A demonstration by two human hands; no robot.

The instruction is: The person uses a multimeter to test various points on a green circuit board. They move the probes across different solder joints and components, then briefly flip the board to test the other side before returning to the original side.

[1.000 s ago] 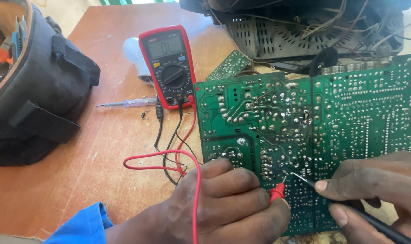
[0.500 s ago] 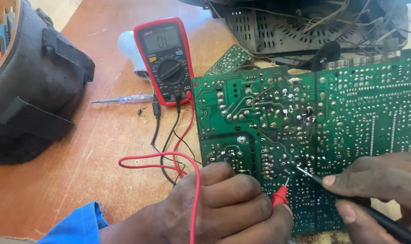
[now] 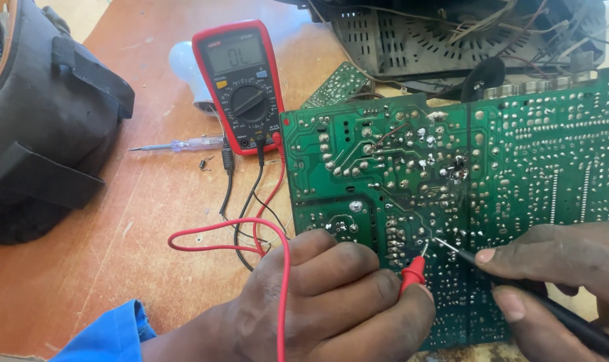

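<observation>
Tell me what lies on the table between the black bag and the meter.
In the head view, between the black bag and the meter lie a white bulb and a small screwdriver.

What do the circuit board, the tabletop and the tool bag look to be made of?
Circuit board: likely rigid laminate with a glossy green coating, dotted with shiny silvery solder joints. Tabletop: apparently wood or wood veneer, reddish-brown, worn with scratches and pale marks. Tool bag: seemingly black woven fabric, matte, with stitched straps.
</observation>
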